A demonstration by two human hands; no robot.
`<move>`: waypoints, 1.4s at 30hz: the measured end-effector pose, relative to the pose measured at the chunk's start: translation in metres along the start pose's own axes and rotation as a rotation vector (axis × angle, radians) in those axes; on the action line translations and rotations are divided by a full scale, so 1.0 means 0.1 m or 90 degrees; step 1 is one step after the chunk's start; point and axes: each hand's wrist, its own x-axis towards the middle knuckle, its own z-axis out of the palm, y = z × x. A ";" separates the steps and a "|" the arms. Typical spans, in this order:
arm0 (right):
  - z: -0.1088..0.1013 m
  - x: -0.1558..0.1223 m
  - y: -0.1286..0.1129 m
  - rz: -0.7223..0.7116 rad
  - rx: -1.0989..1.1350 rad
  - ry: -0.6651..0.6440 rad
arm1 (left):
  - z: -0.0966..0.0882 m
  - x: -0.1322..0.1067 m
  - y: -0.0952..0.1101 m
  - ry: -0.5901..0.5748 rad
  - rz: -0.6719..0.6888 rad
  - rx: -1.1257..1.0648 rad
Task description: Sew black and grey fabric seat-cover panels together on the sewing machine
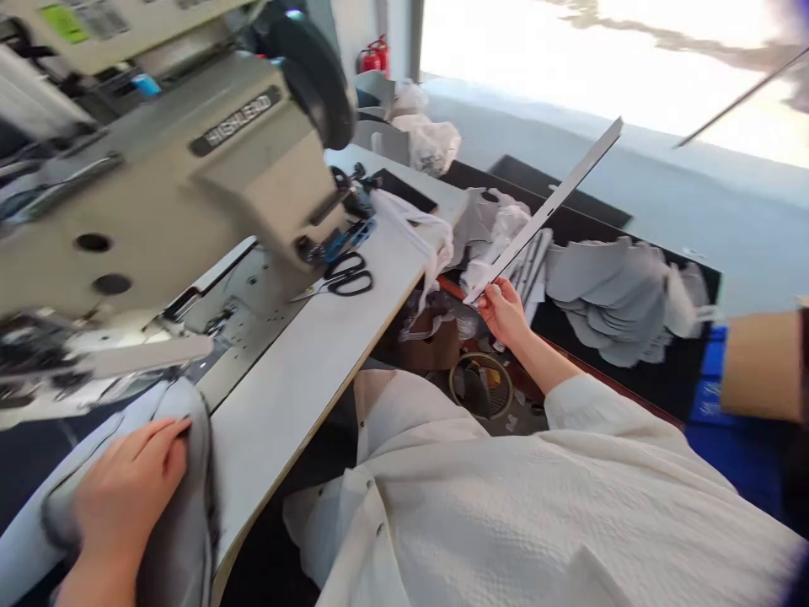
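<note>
My left hand (130,480) lies on a grey padded fabric piece (183,506) with dark edging, its fingers curled over the material. That piece rests at the bed of a beige sewing machine (158,177). Out to the right, my right hand (506,312) pinches the near end of a long, thin, pale strip (553,202) between thumb and fingers. The strip slants up and away, with a small dark slot near its middle. Below it, more pale strips (534,261) lie bundled beside the right hand.
Black-handled scissors (347,276) and blue-handled snips (350,239) lie on the white tabletop (297,371). White cloth strips (436,244) hang off its edge. Stacked grey cut pieces (613,295) sit on a black surface at right. A round bin (510,396) stands below; a cardboard box (762,367) is far right.
</note>
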 end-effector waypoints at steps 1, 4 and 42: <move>0.24 -0.22 0.01 0.008 0.032 -0.097 | 0.03 -0.03 -0.01 -0.004 -0.011 0.057; 0.94 -1.00 0.17 0.165 0.192 -0.570 | 0.08 -0.09 -0.02 -0.026 -0.019 0.123; 3.54 -1.54 -0.08 -1.023 -0.540 -0.918 | -0.16 0.05 -0.27 -0.281 -0.216 -0.082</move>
